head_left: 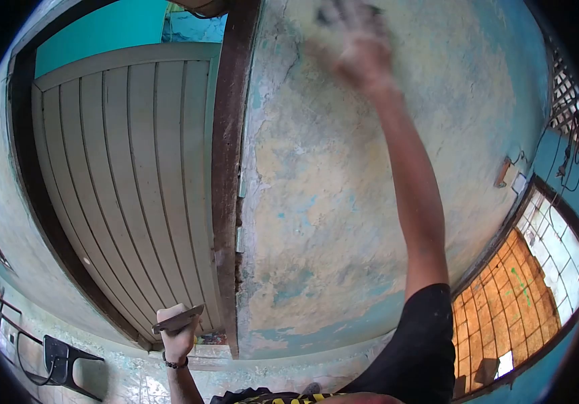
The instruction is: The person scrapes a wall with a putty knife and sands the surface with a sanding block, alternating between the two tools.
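My left hand [177, 342] is low in front of the slatted door, closed around a flat, dull grey-brown scraper [180, 319]. The tool lies slantwise across the fist, and its grip is partly hidden by the fingers. My right arm stretches high up the patchy wall [323, 202]. At its end, my right hand [365, 59] is smeared by motion against the plaster. Something dark shows around its fingers, too blurred to name. Worn cream plaster with blue-green paint patches surrounds that hand.
The slatted door [121, 168] stands at left beside a dark wooden post [230, 175]. A black chair [67, 367] is at lower left. A small switch box [504, 172] and hanging wires [565, 158] are on the right, above an orange-and-white tiled area [504, 303].
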